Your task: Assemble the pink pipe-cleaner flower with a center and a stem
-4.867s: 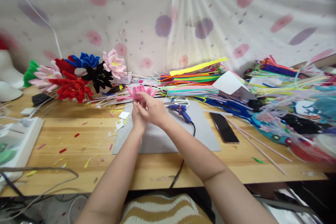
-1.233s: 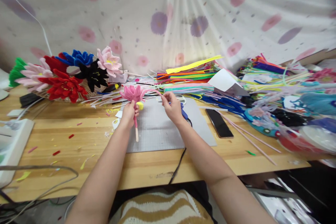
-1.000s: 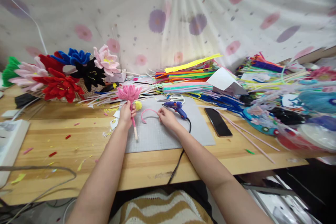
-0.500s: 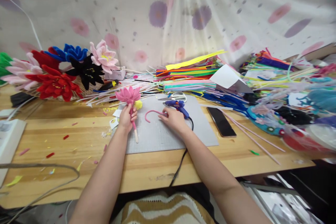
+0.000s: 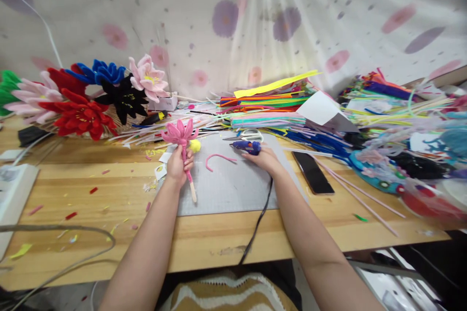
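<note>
My left hand (image 5: pixel 178 164) is closed around the stem of a pink pipe-cleaner flower (image 5: pixel 179 132), held upright over the left part of a grey mat (image 5: pixel 226 194). The stem's lower end is a bare pale stick. A yellow fuzzy ball (image 5: pixel 195 146) shows just right of the flower. On the mat, my right hand (image 5: pixel 263 159) has its fingers around the handle of a blue hot glue gun (image 5: pixel 247 146), whose nozzle points left. Between the hands a bent pink pipe cleaner (image 5: pixel 221 156) lies loose on the mat. Scissors (image 5: pixel 251 134) rest just behind the glue gun.
Finished fuzzy flowers (image 5: pixel 85 114) stand at the back left. Bundles of coloured pipe cleaners (image 5: pixel 268 120) line the back. A phone (image 5: pixel 313 173) lies right of the mat. The glue gun's black cord (image 5: pixel 257 228) runs over the front edge. Scraps litter the left side.
My right hand has let go of the bent pink pipe cleaner and moved right onto the glue gun. The flower in my left hand has tipped, showing more of its underside.
</note>
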The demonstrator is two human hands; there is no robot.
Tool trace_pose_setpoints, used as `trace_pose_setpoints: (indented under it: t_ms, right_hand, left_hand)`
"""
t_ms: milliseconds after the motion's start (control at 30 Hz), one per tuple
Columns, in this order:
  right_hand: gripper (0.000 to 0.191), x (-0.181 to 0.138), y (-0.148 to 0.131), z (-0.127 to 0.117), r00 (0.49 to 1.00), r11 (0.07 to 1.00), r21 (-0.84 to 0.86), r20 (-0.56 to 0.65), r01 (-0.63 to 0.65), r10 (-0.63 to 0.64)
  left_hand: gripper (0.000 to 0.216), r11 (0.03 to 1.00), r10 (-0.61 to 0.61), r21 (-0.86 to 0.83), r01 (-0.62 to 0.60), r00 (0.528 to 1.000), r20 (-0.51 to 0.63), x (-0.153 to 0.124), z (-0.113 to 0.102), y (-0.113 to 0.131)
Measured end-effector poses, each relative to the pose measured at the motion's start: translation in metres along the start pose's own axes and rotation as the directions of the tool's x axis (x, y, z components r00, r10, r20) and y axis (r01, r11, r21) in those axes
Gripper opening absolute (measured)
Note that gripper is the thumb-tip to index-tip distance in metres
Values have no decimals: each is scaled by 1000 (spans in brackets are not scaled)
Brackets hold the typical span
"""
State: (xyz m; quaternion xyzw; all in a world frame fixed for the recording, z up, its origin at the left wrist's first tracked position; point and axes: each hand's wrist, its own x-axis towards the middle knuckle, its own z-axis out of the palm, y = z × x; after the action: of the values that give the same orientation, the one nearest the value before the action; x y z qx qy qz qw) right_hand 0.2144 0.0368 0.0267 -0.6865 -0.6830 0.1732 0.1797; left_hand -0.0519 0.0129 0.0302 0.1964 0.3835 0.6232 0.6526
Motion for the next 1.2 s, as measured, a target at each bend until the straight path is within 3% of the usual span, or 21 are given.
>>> trace_pose_setpoints:
  t_ms: [100, 200, 267, 333, 433, 600, 1200]
  right_hand:
    - [44, 8, -1, 15, 994, 980, 161, 26, -113, 110]
    - [46, 3, -9, 13, 982, 921, 348, -3, -173, 186]
    - [46, -2, -21, 7, 995, 866, 489, 59, -103, 85]
    - [47, -7, -37, 3, 983, 817, 577, 159, -14, -96]
    - [49, -8, -61, 7, 948, 806, 589, 224, 53, -226]
    - [49, -1, -84, 25, 954, 737, 664, 124, 124, -272]
    - [46, 3, -92, 37, 940, 694, 696, 81, 184, -330]
  left_hand:
    - [16, 998, 61, 14, -61, 998, 8, -1, 0, -1]
    - [20, 993, 117, 32, -117, 993, -1, -2, 1, -4]
    - [23, 991, 126, 37, -126, 992, 4, -2, 2, -7]
    - [24, 992, 116, 40, -117, 993, 15, -2, 4, -10]
    - [25, 993, 105, 58, -106, 994, 30, -3, 5, -14]
    - [28, 991, 112, 74, -113, 993, 28, -4, 4, -15]
    - [32, 990, 114, 81, -115, 993, 18, -4, 4, -15]
